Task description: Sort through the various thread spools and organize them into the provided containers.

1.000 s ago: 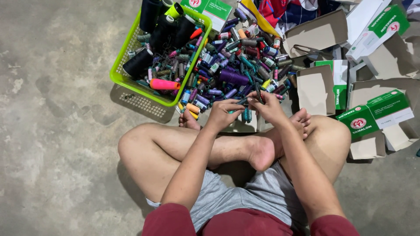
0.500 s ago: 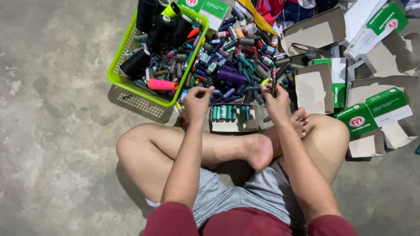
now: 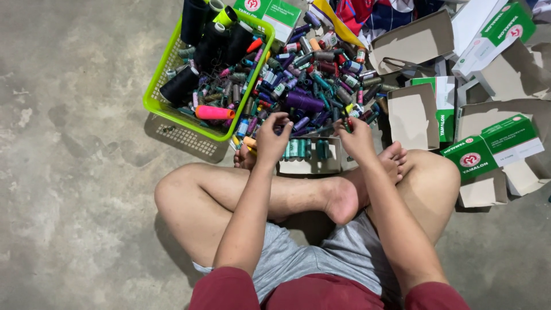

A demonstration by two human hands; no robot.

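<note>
Seated cross-legged on the floor (image 3: pixel 74 172), left hand (image 3: pixel 272 136) and right hand (image 3: pixel 356 138) each pinch spools from the thread pile (image 3: pixel 304 86). A small box (image 3: pixel 310 158) between them is partly filled; many remain.

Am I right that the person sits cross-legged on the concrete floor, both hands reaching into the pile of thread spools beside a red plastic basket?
Nearly: the basket is lime green, not red, as the head view shows. Otherwise yes: left hand and right hand reach into the thread spools.

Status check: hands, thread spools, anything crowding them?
Left hand and right hand both picking in the spool pile. Small box holds teal spools. Green basket alongside.
</note>
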